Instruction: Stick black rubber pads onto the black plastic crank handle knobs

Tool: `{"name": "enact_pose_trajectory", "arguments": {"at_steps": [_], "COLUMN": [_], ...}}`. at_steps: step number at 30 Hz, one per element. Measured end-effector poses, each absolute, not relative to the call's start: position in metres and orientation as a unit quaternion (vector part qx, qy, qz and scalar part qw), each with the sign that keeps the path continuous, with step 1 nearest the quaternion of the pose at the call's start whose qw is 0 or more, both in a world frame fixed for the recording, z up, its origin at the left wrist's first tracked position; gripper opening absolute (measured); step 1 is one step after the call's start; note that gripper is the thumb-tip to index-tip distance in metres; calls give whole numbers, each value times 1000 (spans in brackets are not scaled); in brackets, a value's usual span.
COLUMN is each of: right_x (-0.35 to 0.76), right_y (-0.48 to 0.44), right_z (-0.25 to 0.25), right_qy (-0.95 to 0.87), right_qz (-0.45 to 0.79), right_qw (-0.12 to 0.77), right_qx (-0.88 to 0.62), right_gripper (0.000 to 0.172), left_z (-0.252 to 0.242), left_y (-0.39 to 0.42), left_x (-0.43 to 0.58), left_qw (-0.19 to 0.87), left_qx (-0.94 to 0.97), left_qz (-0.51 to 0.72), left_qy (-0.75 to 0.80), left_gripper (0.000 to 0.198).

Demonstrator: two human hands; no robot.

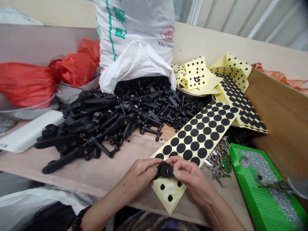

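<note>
Between my two hands is a black plastic part with a round end (166,170) and a small slot in its middle. My left hand (141,175) grips it from the left, fingers closed round its side. The fingers of my right hand (186,173) pinch the round end from the right. Under both hands lies a yellow sheet of round black stickers (201,134); its near corner, with a few small black dots, points toward me. Whether my right fingers also hold a sticker is hidden.
A heap of black handles (96,118) spreads to the left, below a white woven sack (137,64) spilling more black parts. On the right are metal clips (218,157), a green tray (252,195) of small screws and a power screwdriver (284,186). Red bags (77,67) stand far left.
</note>
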State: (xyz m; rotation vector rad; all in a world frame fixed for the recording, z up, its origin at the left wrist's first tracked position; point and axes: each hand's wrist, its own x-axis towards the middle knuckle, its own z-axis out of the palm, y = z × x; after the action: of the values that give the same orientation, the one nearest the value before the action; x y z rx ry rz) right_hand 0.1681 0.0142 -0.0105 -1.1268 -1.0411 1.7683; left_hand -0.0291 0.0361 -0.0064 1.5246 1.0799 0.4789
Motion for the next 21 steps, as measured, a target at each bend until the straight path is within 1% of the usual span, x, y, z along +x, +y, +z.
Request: {"name": "enact_pose_trajectory", "arguments": {"at_steps": [8, 21], "right_x": [165, 165], "right_y": [16, 16], "right_z": [-9, -14], "right_qy": [-416, -412], "right_qz": [685, 684], "right_qw": [383, 390], "right_qx": [-460, -458], "right_gripper": [22, 18], "left_z": [-2, -7], "left_y": [34, 32], "left_x": [-30, -33], "left_qw": [559, 549], "left_qx": [660, 663], "left_qz": [201, 205], "left_qy": [459, 466], "left_gripper": [36, 36]}}
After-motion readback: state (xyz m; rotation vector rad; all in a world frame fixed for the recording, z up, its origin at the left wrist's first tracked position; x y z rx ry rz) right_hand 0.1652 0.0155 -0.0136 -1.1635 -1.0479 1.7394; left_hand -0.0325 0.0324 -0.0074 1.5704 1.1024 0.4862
